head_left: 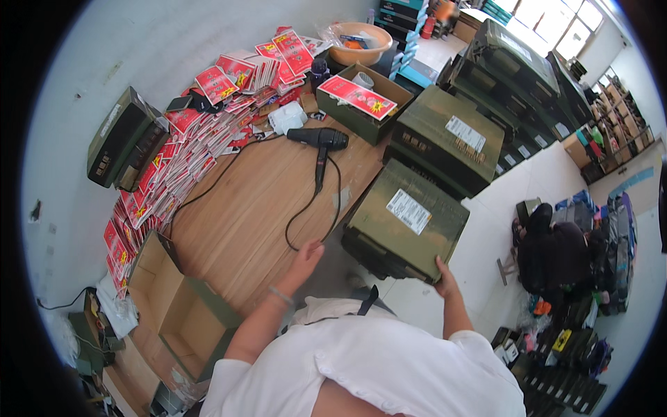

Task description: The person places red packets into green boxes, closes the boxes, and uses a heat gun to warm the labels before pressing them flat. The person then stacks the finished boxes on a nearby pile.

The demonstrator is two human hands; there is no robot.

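Note:
My right hand (447,279) grips the near right corner of a green shoe box (379,221), thumb on its lid, other fingers along the side and partly hidden. The box has a white label on top and sits at the table's right edge, seemingly on another box. My left hand (304,260) is off the box, over the near table edge, with nothing visible in it and its fingers loosely extended. Beyond it, a black hair dryer (318,139) lies on the wooden table (240,201), its cord looping toward me.
Red and white printed cards (174,163) are heaped along the wall. An opened empty box (198,323) lies at the left. More green boxes (445,132) stand stacked at the right, near a box of supplies (365,104) and an orange basin (358,43). A person (556,250) crouches at the far right.

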